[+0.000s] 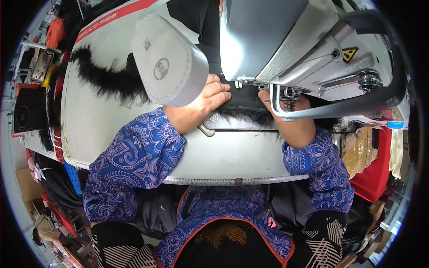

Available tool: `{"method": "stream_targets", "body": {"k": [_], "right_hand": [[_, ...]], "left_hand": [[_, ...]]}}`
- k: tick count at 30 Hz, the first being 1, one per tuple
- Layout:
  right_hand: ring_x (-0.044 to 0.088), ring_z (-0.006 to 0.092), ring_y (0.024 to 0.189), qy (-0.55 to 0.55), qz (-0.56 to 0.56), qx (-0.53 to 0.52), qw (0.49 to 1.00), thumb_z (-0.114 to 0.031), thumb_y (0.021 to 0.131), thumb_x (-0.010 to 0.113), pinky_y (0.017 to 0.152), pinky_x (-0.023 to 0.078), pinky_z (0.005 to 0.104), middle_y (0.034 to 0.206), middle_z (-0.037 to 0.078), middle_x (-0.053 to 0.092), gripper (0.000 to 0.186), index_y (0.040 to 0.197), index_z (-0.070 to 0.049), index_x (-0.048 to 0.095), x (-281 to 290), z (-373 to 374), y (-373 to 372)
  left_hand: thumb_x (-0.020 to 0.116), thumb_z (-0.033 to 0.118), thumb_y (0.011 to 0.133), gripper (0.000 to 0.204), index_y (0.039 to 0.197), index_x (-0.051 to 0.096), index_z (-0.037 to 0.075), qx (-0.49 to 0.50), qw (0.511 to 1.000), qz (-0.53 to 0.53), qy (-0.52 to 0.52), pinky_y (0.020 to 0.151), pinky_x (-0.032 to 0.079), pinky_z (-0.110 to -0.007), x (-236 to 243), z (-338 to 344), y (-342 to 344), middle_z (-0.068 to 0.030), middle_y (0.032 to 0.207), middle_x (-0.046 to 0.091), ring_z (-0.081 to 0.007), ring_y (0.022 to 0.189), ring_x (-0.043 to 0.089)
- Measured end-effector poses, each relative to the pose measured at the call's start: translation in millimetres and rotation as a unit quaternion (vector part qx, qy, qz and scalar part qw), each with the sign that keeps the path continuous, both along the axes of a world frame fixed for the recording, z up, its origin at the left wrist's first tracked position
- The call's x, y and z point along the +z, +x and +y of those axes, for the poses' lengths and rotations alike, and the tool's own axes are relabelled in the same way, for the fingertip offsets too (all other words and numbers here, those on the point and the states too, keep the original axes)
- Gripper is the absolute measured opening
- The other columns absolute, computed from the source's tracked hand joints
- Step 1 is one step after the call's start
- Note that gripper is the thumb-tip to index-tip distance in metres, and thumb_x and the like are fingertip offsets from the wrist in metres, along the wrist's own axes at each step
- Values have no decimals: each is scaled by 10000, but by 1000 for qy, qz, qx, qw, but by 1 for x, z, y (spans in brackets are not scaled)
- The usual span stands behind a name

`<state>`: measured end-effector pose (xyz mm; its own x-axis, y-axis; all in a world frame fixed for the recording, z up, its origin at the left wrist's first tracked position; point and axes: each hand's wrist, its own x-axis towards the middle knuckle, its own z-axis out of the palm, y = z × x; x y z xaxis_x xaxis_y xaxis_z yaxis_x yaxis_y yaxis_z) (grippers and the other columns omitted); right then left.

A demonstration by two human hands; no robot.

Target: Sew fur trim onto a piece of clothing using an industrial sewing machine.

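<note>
Black fabric with a fluffy black fur edge (254, 117) lies under the head of a grey sewing machine (263, 40). My left hand (209, 96) rests on this fabric left of the needle area, its fingers stretched out close together; the thumb does not show. On the other side my right hand (292, 114) reaches in to the fabric beneath the machine head. A bent metal guard and a spring part cover most of its fingers, so their grip is hidden. A black fur strip (107, 78) trails to the left across the white table (223, 156).
A white lamp-like head (167, 60) hangs above my left wrist. A measuring tape strip (272, 179) runs along the table's front edge. At the right stand a red bin (373, 178) and a tape-wrapped package (357, 149). A black speaker-like box (30, 109) is at far left.
</note>
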<state>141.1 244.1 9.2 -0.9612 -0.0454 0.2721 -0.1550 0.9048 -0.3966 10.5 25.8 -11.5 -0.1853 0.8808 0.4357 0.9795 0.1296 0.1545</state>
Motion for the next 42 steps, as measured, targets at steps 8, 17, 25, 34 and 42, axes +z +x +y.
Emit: {"method": "stream_targets", "body": {"k": [8, 17, 25, 34, 42], "right_hand": [[597, 225, 877, 183, 21, 11, 983, -74, 765, 560, 732, 487, 353, 877, 44, 603, 96, 764, -92, 655, -29, 18, 4], [605, 234, 881, 144, -30, 8, 989, -81, 782, 553, 758, 498, 342, 879, 59, 605, 103, 787, -81, 657, -23, 17, 3], [633, 280, 827, 147, 30, -5, 989, -61, 749, 567, 728, 512, 406, 876, 114, 641, 131, 769, -36, 694, -22, 17, -3], [632, 291, 823, 78, -8, -30, 997, -59, 725, 578, 720, 511, 420, 867, 113, 637, 113, 754, -20, 680, -20, 13, -3], [627, 352, 916, 236, -43, 3, 971, -97, 885, 619, 802, 493, 434, 986, 198, 645, 180, 1035, -4, 655, 28, 1, 12]], "left_hand": [[599, 85, 769, 266, 1019, 684, 52, 3, 1000, 1, -20, 923, 473, -352, 5, 11, -8, -59, 1021, 674, -232, 1067, 608], [602, 84, 760, 275, 1022, 683, 55, -8, 1000, 1, -6, 904, 487, -356, 6, 14, -9, -62, 1010, 674, -229, 1036, 623], [601, 60, 778, 277, 1044, 680, 58, 15, 1000, 13, -17, 921, 485, -350, 7, 12, -5, -68, 989, 668, -255, 1061, 598], [604, 45, 770, 267, 1026, 678, 55, -13, 999, 25, 23, 877, 502, -334, 5, 8, -9, -63, 946, 666, -233, 1020, 612], [606, 100, 730, 251, 963, 678, 40, -37, 998, 3, 51, 824, 535, -337, 8, -6, 8, -75, 986, 679, -233, 964, 649]]}}
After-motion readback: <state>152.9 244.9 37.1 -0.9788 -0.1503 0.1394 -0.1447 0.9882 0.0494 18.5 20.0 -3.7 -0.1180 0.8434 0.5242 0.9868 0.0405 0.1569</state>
